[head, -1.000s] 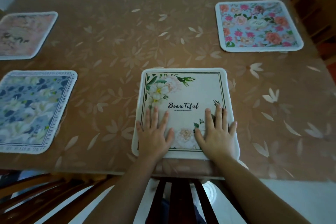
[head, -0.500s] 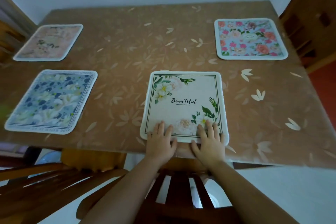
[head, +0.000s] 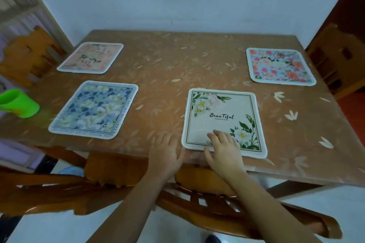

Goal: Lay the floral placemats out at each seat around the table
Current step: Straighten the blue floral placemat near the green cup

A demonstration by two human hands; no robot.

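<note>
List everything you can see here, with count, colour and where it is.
cream placemat: one, cream with white flowers, near edge
blue placemat: one, blue and white, near left
peach placemat: one, pale peach, far left
rose placemat: one, pink on light blue, far right
table: one, brown with leaf pattern, under all four mats
cup: one, green, table's left edge
chairs: at least three, orange-brown wood, around the table
left hand: one, bare, flat on table beside cream placemat
right hand: one, bare, fingers on cream placemat's near edge

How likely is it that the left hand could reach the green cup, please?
Probably yes, with a stretch: the left hand lies open, holding nothing, and only the flat blue placemat sits between it and the green cup.
</note>
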